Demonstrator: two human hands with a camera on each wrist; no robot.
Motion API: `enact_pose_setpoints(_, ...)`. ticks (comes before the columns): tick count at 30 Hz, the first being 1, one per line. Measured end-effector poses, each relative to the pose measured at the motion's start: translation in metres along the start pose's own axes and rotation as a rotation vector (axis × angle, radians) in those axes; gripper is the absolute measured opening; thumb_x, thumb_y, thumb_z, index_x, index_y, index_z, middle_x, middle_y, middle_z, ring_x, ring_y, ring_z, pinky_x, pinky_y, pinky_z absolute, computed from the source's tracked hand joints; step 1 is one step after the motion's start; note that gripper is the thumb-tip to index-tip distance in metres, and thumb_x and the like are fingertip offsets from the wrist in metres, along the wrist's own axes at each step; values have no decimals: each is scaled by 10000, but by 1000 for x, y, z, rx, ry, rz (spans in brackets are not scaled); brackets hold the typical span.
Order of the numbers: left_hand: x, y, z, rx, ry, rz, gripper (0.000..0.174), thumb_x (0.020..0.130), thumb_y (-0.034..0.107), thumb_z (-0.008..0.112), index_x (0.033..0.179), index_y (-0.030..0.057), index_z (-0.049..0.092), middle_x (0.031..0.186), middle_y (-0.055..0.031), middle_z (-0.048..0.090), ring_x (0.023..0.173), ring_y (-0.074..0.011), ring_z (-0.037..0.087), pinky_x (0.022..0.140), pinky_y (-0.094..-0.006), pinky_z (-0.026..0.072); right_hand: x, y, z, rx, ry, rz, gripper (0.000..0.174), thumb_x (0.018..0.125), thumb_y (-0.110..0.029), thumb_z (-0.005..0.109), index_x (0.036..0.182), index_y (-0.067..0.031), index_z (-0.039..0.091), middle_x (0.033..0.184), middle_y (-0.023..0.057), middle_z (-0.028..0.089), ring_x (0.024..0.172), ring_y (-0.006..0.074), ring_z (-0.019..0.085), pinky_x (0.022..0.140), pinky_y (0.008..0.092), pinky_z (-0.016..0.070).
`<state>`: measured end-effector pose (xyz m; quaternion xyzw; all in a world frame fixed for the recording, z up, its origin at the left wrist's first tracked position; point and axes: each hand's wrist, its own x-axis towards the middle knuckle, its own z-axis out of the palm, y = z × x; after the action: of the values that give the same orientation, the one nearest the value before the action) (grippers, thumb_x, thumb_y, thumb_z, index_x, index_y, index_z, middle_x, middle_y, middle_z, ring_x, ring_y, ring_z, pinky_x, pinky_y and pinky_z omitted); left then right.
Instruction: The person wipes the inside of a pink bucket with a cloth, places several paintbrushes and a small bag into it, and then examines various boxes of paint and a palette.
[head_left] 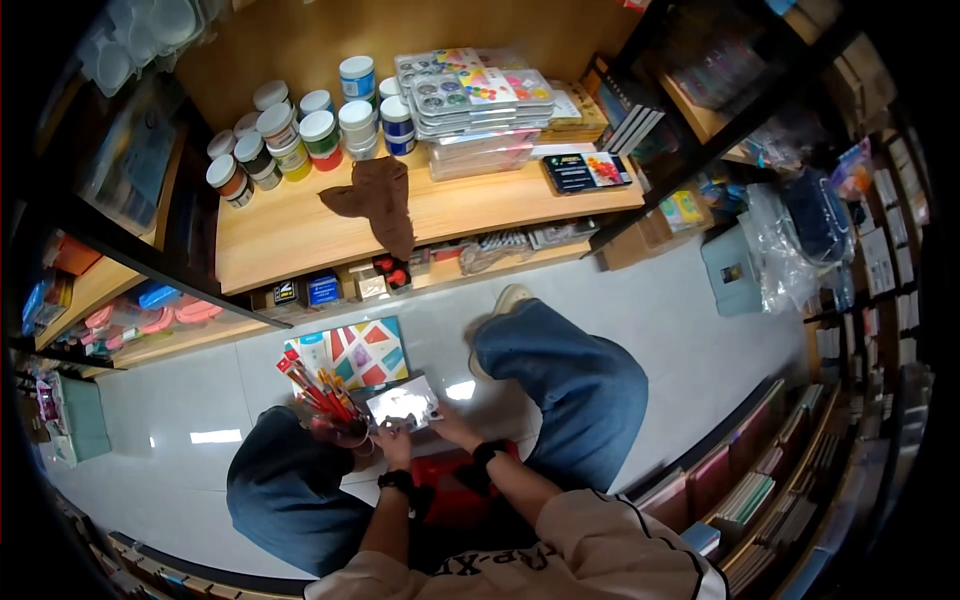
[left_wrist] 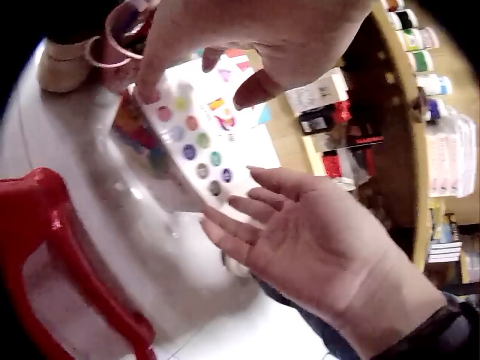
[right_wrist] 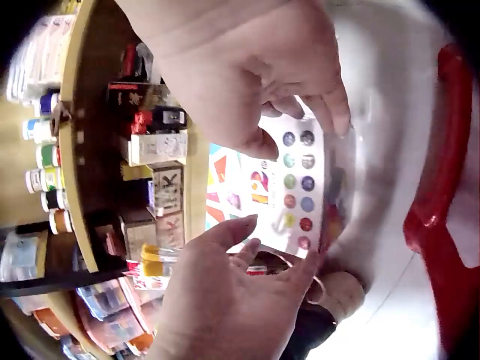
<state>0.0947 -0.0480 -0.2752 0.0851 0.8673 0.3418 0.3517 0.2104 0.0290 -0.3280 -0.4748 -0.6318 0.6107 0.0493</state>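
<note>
A: Paint set (head_left: 403, 405) held low between the knees, just in front of the red stool (left_wrist: 41, 214). Gripped across one short end by the right hand (right_wrist: 240, 75), thumb on one long side, curled fingertips (right_wrist: 337, 116) on the other.

B: And the left hand (left_wrist: 322, 255)?

A: Flat and loose, fingers (left_wrist: 232, 229) straight and slightly spread, right at the near end of the set. Touching or only just beside: cannot tell.

B: Best handled how, then?

A: Probably by sliding those straight fingers underneath as a shelf and pinching only the rim, never the colours. Worth tilting away from the ceiling light too; hard to read through that glare in the head view.

B: Slippery?

A: Likely. Glossy clear wrap over a stiff, flat, rectangular card with two rows of small round colour dots. Thin enough, by the look of it, to flex if gripped at one corner alone.

B: Anything close by to mind?

A: A bundle of red-handled brushes (head_left: 320, 390) just left of the set, long, thin, easy to knock; no telling what holds them. Beyond, a flat box (head_left: 350, 355) printed with bright triangles, lying on the shiny pale floor (head_left: 650, 310). Further off, a smooth wooden shelf (head_left: 290, 240) with round lidded paint jars (head_left: 300, 135) and a limp brown cloth (head_left: 375, 200).
</note>
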Motion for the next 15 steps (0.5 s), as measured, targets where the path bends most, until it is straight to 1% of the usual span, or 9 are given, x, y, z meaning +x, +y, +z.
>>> enact_pose_setpoints(1,-3,10,-4,-186,-62,26,523,772,180,623,1216,-5,418,1275,-200,283,1103,-257,411,903,-333,371,2,-5,-3,23,80,58,289,799,-102,546,1067,6,533,883,96,612,777,165,584,642,283,465)
enact_pose_setpoints(2,8,2,1,0,-16,148,453,791,123,592,1201,12,434,1264,-183,352,1079,-241,452,888,-312,389,2,-8,-14,13,85,51,289,799,-102,546,1067,6,533,883,96,612,777,165,584,642,283,465)
enact_pose_setpoints(4,-2,45,-15,-580,-349,178,358,813,68,550,1156,19,460,1204,-138,445,1048,-206,481,876,-295,400,-5,-62,-56,538,33,90,164,818,-141,577,902,-5,613,630,44,591,520,113,548,456,230,419)
enact_pose_setpoints(6,-30,106,-41,-519,-318,482,289,822,17,523,1108,15,477,1132,-87,507,1045,-173,481,858,-277,409,-13,-116,-97,510,205,4,164,818,-178,611,754,-28,627,499,12,525,406,84,483,394,207,378)
enact_pose_setpoints(8,-55,160,-77,-525,-389,596,269,819,5,527,1085,18,490,1118,-76,519,1002,-146,502,819,-252,423,-13,-152,-149,397,286,-82,205,805,-218,644,688,-57,593,472,1,501,387,70,473,363,208,361)
enact_pose_setpoints(9,-65,182,-96,-470,-468,587,275,822,-5,521,1093,18,488,1111,-58,525,940,-116,527,776,-230,435,-14,-172,-174,243,405,-162,339,837,-304,599,610,-65,520,450,-15,453,364,75,443,340,209,325)
enact_pose_setpoints(10,-71,199,-110,-452,-491,582,245,829,0,514,1074,11,503,1065,-58,558,872,-103,549,744,-230,446,-17,-190,-200,261,454,-234,393,832,-392,581,616,-67,534,439,-20,430,348,73,398,331,216,297)
enact_pose_setpoints(11,-73,211,-122,-403,-503,669,233,831,1,512,1063,8,511,1033,-63,576,861,-107,555,735,-235,451,-18,-211,-229,268,478,-121,427,854,-429,523,645,-59,560,435,-23,421,342,71,371,333,219,288)
enact_pose_setpoints(15,-70,242,-151,-192,-517,833,221,820,11,520,1040,-2,530,968,-107,606,850,-172,586,731,-269,465,-6,-258,-320,229,504,-234,318,877,-324,485,778,-43,594,475,9,472,372,86,403,365,222,329)
